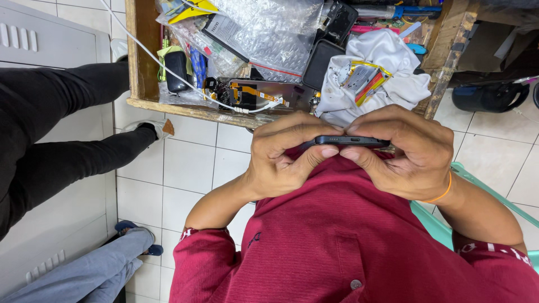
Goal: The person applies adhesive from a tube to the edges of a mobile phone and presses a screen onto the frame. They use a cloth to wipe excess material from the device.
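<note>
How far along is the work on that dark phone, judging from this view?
Looks done: an opened phone chassis with orange flex cable lies exposed in the wooden tray, beside a white cloth. In hand: the left hand and right hand both grip a dark phone edge-on, thumbs pressing along its near edge. Left: I cannot tell whether the seam is fully shut.

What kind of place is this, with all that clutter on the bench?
Probably a small phone repair stall. Both hands grip a dark phone edge-on, an opened device with orange ribbon cables lies on the wooden workbench, and bubble-wrap bags are piled on it.
</note>
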